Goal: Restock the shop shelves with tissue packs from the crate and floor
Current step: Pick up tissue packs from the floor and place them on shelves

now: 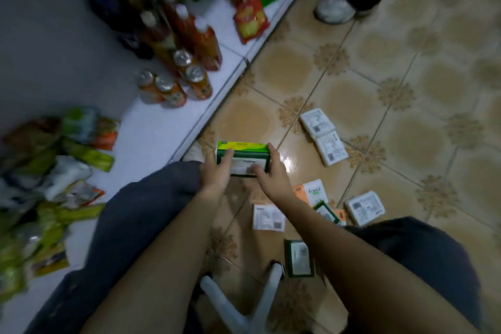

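Tissue pack [241, 152], green with a white label, is at frame centre, held above the floor tiles [406, 68] just off the front edge of the white shelf [168, 127]. The left hand [217, 175] grips its left end with the thumb raised along the pack. The right hand [271, 175] grips its right end with fingers curled over the label side. The shelf edge runs diagonally from lower left to upper right. It carries 4 cans [173, 87], bottles [189, 32] and snack bags [48, 184], with bare white surface between cans and bags, nearest the held pack. Right of centre, 2 white packs [324, 138] lie touching each other, with open tile between them and the held pack. Lower right of the hands lie an orange pack [310, 192], a small green pack [326, 211] and a third white pack [364, 207], close together. A flat white pack [268, 217] lies between the forearms, and another green pack [299, 257] lies beside white stool legs [244, 304]. A shoe [334, 7] stands near the shelf edge at upper right.
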